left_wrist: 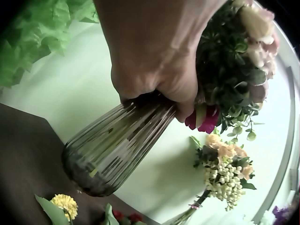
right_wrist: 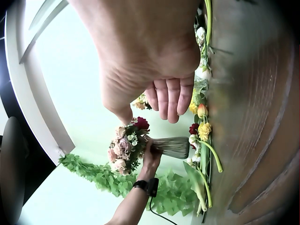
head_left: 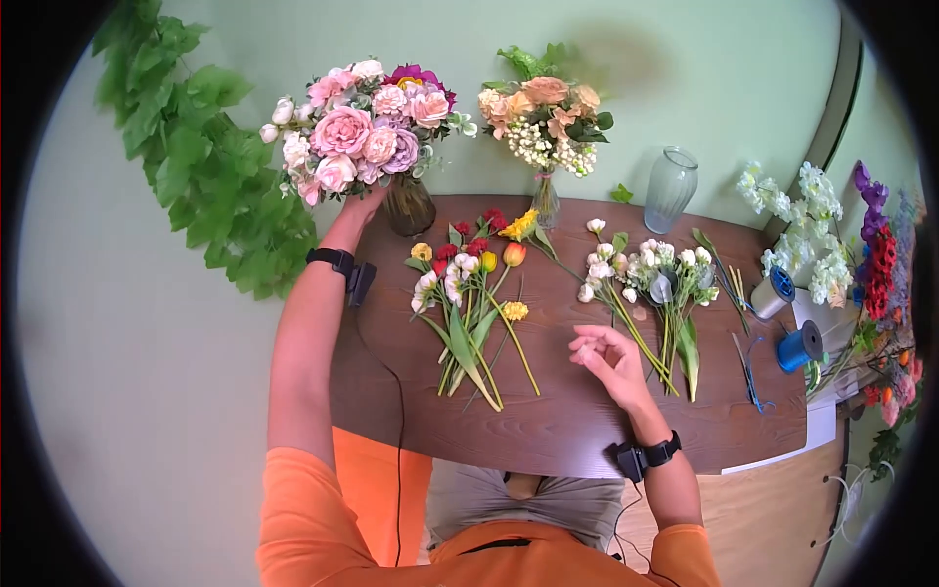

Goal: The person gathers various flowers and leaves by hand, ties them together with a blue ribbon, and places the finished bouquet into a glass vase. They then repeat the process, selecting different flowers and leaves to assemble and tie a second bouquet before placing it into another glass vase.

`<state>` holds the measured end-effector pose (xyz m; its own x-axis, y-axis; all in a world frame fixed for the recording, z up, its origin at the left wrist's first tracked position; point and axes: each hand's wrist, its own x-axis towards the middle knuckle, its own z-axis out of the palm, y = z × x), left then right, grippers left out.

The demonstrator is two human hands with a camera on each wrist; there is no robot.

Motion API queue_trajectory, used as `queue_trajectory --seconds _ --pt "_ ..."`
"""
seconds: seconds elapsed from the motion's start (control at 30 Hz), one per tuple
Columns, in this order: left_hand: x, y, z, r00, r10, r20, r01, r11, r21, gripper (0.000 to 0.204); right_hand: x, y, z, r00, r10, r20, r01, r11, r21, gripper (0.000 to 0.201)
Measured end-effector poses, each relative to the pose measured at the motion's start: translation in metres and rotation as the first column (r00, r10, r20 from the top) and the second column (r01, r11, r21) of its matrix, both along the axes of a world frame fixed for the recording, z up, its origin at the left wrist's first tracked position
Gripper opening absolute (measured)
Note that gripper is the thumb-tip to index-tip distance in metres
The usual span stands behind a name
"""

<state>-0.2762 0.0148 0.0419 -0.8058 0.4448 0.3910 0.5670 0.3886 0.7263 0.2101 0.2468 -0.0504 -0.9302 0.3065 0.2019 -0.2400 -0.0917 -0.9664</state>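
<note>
My left hand (left_wrist: pixel 154 70) grips the neck of a ribbed, smoky glass vase (left_wrist: pixel 122 145), fingers wrapped around it just under the blooms. A full bouquet (head_left: pixel 362 132) of pink, white, mauve and magenta flowers fills this vase, hiding part of the hand in the head view. The vase's base shows close to the back left edge of the brown table (head_left: pixel 577 421). Over the table's front right part, my right hand (head_left: pixel 611 362) hovers with relaxed, slightly bent fingers and nothing in them. Nearest to it are white flowers (head_left: pixel 665 279) with long green stems.
A smaller peach bouquet (head_left: pixel 548 117) stands in a slim glass vase near the wall, left of a clear glass vase (head_left: pixel 672 191). Red, yellow and white flowers (head_left: pixel 474 293) lie mid-table. Ribbon spools (head_left: pixel 800 347) and taller flowers (head_left: pixel 812 225) are at right. Leafy vine (head_left: pixel 196 157) hangs on the left.
</note>
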Motion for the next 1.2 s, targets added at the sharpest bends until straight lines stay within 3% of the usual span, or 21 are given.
queue_trajectory --seconds 0.43,0.47,0.53,0.57,0.63,0.67,0.77,0.83,0.9,0.93,0.97,1.0,1.07,1.1,1.2 --pt "-0.051 0.022 -0.036 0.956 0.137 0.259 -0.111 0.987 -0.113 0.054 -0.001 -0.001 0.008 0.999 0.015 0.052 -0.015 1.000 -0.003 0.044" --pt "-0.054 0.023 -0.039 0.956 0.131 0.264 -0.104 0.988 -0.112 0.054 -0.001 -0.001 0.008 0.998 0.009 0.057 -0.009 1.000 -0.002 0.044" --pt "-0.064 0.015 -0.041 0.972 -0.017 0.234 0.097 0.937 -0.335 0.077 -0.001 -0.002 0.008 0.997 0.017 0.071 -0.017 1.000 -0.005 0.044" --pt "-0.112 0.023 -0.077 0.971 -0.021 0.238 0.103 0.936 -0.336 0.077 -0.001 -0.002 0.007 0.997 0.013 0.074 -0.012 1.000 -0.007 0.044" --pt "-0.186 0.028 -0.158 0.993 -0.113 0.038 0.110 0.992 0.055 0.046 -0.002 -0.001 0.005 0.998 0.020 0.067 -0.020 1.000 -0.003 0.044" --pt "-0.158 0.033 -0.136 0.993 -0.115 0.040 0.113 0.992 0.055 0.046 -0.003 -0.002 0.005 0.997 0.018 0.069 -0.018 1.000 -0.004 0.044" --pt "-0.055 0.023 -0.059 0.991 0.098 0.092 -0.088 0.991 -0.101 0.059 -0.002 -0.002 0.006 0.998 0.022 0.066 -0.021 1.000 -0.011 0.043" --pt "-0.117 0.014 -0.085 0.982 0.088 0.165 -0.068 0.990 -0.122 0.063 -0.002 -0.002 0.005 0.997 0.019 0.076 -0.019 1.000 -0.005 0.043" --pt "-0.197 0.003 -0.114 0.893 -0.071 0.443 0.145 0.980 -0.134 0.062 -0.003 -0.001 0.004 0.997 0.022 0.077 -0.022 1.000 -0.004 0.043" --pt "-0.206 0.008 -0.134 0.894 -0.071 0.442 0.145 0.980 -0.136 0.062 -0.003 -0.001 0.004 0.997 0.025 0.077 -0.025 1.000 -0.002 0.043" --pt "-0.214 0.012 -0.153 0.791 -0.206 0.576 0.131 0.977 0.169 0.064 -0.003 -0.001 0.004 0.997 0.025 0.076 -0.025 1.000 -0.003 0.043" --pt "-0.221 0.014 -0.170 0.669 -0.370 0.644 0.057 0.890 0.452 0.065 -0.004 -0.002 0.004 0.996 0.027 0.083 -0.027 1.000 -0.006 0.043" --pt "-0.220 0.014 -0.179 0.431 -0.710 0.557 -0.230 0.511 0.828 0.068 -0.004 -0.002 0.005 0.995 0.034 0.089 -0.033 0.999 -0.006 0.043" --pt "-0.223 0.012 -0.178 0.434 -0.710 0.555 -0.229 0.509 0.830 0.068 -0.004 -0.002 0.005 0.995 0.035 0.089 -0.034 0.999 -0.011 0.042" --pt "-0.191 0.020 -0.160 0.648 -0.532 0.545 -0.009 0.710 0.704 0.071 -0.004 -0.002 0.005 0.995 0.038 0.093 -0.037 0.999 -0.011 0.042"
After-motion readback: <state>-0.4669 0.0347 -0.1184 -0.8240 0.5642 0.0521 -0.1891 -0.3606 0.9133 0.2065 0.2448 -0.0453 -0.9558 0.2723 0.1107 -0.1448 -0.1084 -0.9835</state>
